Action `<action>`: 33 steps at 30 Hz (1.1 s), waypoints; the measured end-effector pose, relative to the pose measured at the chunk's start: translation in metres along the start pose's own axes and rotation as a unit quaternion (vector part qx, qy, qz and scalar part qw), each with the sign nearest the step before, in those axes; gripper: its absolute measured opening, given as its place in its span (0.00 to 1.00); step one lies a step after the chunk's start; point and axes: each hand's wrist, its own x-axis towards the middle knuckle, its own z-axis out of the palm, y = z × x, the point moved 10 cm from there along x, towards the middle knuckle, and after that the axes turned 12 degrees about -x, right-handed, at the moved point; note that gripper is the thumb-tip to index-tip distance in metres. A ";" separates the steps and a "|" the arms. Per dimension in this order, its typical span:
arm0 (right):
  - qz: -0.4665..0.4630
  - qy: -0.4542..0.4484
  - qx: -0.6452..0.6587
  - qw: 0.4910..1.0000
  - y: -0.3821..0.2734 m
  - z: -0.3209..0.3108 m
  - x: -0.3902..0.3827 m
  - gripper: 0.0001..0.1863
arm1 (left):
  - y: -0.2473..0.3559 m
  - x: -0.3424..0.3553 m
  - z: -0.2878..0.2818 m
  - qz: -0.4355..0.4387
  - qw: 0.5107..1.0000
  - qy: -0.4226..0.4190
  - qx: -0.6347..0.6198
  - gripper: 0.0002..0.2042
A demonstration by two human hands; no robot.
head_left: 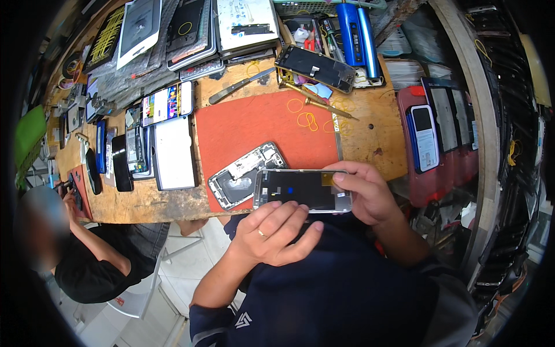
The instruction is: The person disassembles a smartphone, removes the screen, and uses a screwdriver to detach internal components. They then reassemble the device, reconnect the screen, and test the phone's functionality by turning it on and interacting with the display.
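A phone screen (pixel 298 190), its dark inner side facing up and its rim silver, is held level over the mat's near edge. My right hand (pixel 370 194) grips its right end, thumb on top by a yellowish patch. My left hand (pixel 274 234), with a ring, lays its fingertips on the screen's near left edge; its thumb stands apart, touching nothing. Just behind and left, an opened phone housing (pixel 231 180) with bare inner parts lies tilted on the red mat (pixel 254 121), partly covered by the screen.
Another dark phone part (pixel 315 68) lies on a cluttered tool tray at the back. Tweezers (pixel 241 85), screwdrivers (pixel 315 101) and yellow rubber bands (pixel 307 121) are nearby. Left stand a white box (pixel 174 153) and several phones. A co-worker (pixel 98 260) sits at the left.
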 end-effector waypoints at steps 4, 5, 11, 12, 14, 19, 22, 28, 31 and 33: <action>-0.003 -0.016 0.038 0.999 -0.013 -0.008 -0.004 0.19 | 0.002 0.014 0.004 0.018 1.000 -0.020 -0.005 0.15; -0.008 -0.021 0.034 0.999 -0.017 -0.008 -0.004 0.19 | 0.001 0.018 0.008 0.015 0.999 -0.031 -0.003 0.16; -0.147 0.167 -0.050 0.974 -0.055 -0.048 -0.009 0.20 | -0.039 0.014 -0.004 -0.145 0.989 0.011 0.014 0.17; -0.179 0.183 -0.064 0.965 -0.063 -0.051 -0.008 0.20 | -0.057 0.005 -0.008 -0.215 0.976 -0.017 0.011 0.16; -0.239 0.215 -0.095 0.942 -0.077 -0.059 -0.006 0.20 | -0.086 -0.010 -0.008 -0.290 0.954 -0.051 0.058 0.15; -0.237 0.168 -0.154 0.944 -0.073 -0.054 0.010 0.19 | -0.098 -0.025 0.013 -0.311 0.937 -0.150 0.051 0.23; -0.240 0.169 -0.130 0.947 -0.065 -0.053 0.013 0.19 | -0.099 -0.023 0.014 -0.312 0.936 -0.157 0.049 0.25; -0.246 0.205 -0.127 0.939 -0.059 -0.058 0.014 0.19 | -0.105 -0.014 0.019 -0.295 0.940 -0.170 0.035 0.25; -0.247 0.213 -0.128 0.936 -0.059 -0.059 0.016 0.19 | -0.108 -0.013 0.020 -0.312 0.936 -0.164 0.017 0.24; -0.250 0.205 -0.127 0.938 -0.059 -0.058 0.018 0.19 | -0.108 -0.012 0.018 -0.312 0.936 -0.164 0.018 0.24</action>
